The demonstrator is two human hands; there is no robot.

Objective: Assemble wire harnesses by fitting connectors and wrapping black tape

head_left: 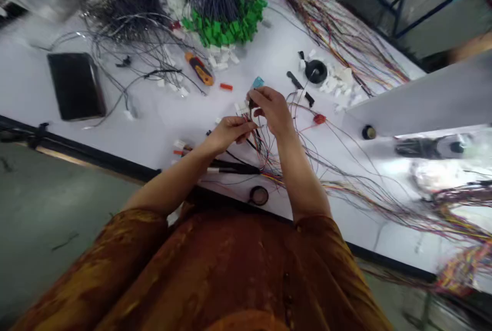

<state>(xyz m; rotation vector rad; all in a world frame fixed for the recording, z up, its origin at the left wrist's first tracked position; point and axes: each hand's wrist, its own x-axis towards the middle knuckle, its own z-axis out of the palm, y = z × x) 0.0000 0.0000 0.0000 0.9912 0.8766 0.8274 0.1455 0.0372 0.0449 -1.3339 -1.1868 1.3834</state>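
Observation:
Near the middle of the white table, my left hand (231, 131) is closed in a pinch on a thin wire. Just above and to the right, my right hand (272, 110) pinches a small dark piece, too blurred to name. Loose thin wires (265, 152) hang below both hands and join a bundle running to the right. White connectors (241, 108) lie beside the fingertips, and a light blue connector (257, 82) sits just above my right hand.
Green connectors (226, 28) on dark wires lie at the back. An orange cutter (199, 68), a black tray (77, 86), black tape (315, 71) and another tape roll (259, 195) rest on the table (154, 126). A grey panel (430, 95) rises at right.

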